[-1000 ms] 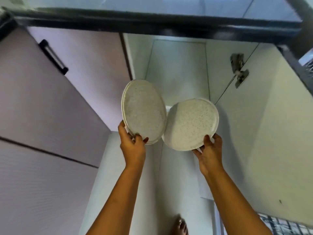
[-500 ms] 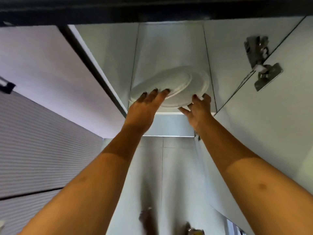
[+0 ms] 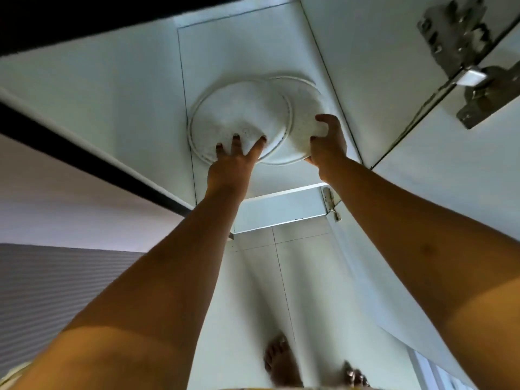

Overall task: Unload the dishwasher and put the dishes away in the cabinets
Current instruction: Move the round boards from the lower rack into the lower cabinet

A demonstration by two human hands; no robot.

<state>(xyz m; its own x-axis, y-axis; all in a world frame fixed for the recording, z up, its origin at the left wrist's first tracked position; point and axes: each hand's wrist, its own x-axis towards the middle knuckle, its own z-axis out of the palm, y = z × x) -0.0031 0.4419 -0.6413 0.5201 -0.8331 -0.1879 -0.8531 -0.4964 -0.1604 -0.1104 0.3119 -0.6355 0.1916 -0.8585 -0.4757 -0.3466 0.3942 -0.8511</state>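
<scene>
Inside the smooth white cabinet (image 3: 239, 46), 2 round, speckled plates overlap. The left grip (image 3: 230, 170) presses straight, spread fingers on the left plate (image 3: 242, 114). The right grip (image 3: 327, 144) curls around the right plate (image 3: 304, 102) at its rim.

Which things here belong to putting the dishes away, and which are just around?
Job in hand:
left plate, pressed by the left hand
right plate, gripped by the right hand
open cabinet

Just around:
cabinet door hinge
ribbed panel
bare feet
</scene>
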